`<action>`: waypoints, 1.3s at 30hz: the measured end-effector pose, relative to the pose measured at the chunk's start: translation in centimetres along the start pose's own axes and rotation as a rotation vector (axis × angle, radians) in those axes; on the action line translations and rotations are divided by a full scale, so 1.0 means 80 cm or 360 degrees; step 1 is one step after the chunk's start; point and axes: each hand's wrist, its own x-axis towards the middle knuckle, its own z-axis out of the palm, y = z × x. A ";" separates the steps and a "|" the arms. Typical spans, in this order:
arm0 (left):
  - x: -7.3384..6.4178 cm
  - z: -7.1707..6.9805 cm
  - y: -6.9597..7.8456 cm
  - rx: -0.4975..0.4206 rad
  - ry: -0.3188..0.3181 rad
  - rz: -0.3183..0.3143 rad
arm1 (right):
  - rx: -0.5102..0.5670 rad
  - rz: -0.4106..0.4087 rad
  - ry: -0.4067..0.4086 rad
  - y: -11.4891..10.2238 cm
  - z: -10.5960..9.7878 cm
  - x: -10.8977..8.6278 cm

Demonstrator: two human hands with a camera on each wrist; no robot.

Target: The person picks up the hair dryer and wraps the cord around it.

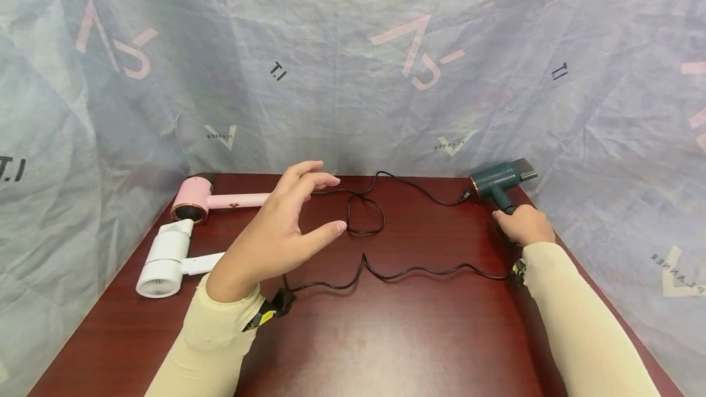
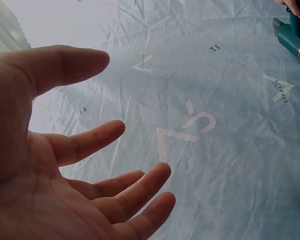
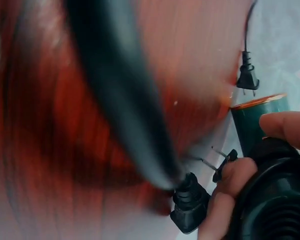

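At the far right of the table, my right hand (image 1: 526, 225) grips the handle of a dark green hair dryer (image 1: 499, 179). Its grey nozzle (image 1: 526, 169) points to the right. In the right wrist view, fingers (image 3: 240, 175) curl round the dark handle, and a black plug (image 3: 189, 207) sits close beside them. My left hand (image 1: 276, 234) hovers over the left half of the table, fingers spread and thumb apart, holding nothing. Behind it lies a pink hair dryer (image 1: 194, 196), its handle end hidden. Nearer, a white hair dryer (image 1: 165, 259) lies with its handle partly covered by the left wrist.
Black cords (image 1: 366, 231) wind across the dark red table (image 1: 375, 336). One ends in a two-pin plug (image 3: 248, 77) near the green dryer's rear end. A printed grey cloth (image 1: 331, 66) hangs round the back and both sides.
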 end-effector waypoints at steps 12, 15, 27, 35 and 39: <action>-0.004 0.004 0.001 0.0000 -0.0033 -0.0012 | -0.0329 0.0142 -0.0073 -0.005 0.010 0.009; -0.004 0.004 0.000 0.0011 -0.0028 -0.0009 | -0.0375 0.0107 -0.0066 -0.007 0.009 0.009; -0.002 0.003 0.002 0.0054 -0.0043 -0.0010 | -0.0271 0.0109 0.0033 -0.002 0.002 -0.006; -0.001 0.003 0.003 0.0055 -0.0049 0.0007 | -0.0006 0.0068 0.0203 0.003 -0.012 -0.016; -0.001 0.002 0.004 0.0058 -0.0057 0.0007 | 0.0111 0.0012 0.0318 0.003 -0.017 -0.024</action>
